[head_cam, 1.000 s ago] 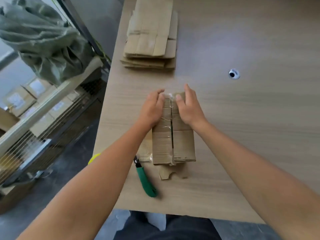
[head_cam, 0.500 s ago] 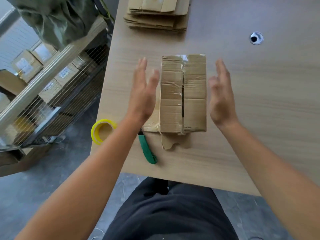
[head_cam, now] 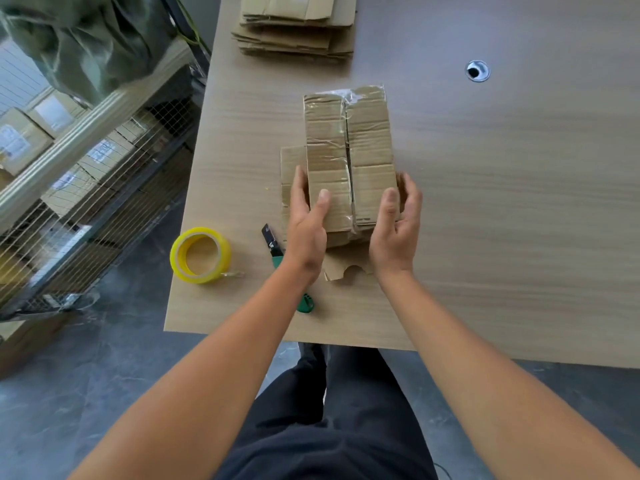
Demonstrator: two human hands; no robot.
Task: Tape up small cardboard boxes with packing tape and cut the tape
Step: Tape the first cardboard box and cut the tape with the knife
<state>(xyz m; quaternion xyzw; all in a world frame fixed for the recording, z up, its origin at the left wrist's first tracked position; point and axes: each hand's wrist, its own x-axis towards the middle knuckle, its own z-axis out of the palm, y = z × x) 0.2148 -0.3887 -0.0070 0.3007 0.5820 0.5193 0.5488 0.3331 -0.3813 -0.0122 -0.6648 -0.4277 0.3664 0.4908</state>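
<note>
Left hand (head_cam: 306, 225) and right hand (head_cam: 394, 233) clasp the near end of the corrugated cardboard box (head_cam: 349, 150) on the woodgrain table (head_cam: 502, 202), thumbs on top, yellow tape roll (head_cam: 200, 255) and green cutter (head_cam: 273, 244) just left. A slipping grip could spring its slit seam under wrinkled glossy tape. Flattened cartons (head_cam: 298, 29) beyond.

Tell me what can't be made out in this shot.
Head view only.
The utility knife: middle hidden by the left hand.
The box bundle: near end covered by the left hand and right hand.
The flat cardboard stack: far end cut off by the top edge.
</note>
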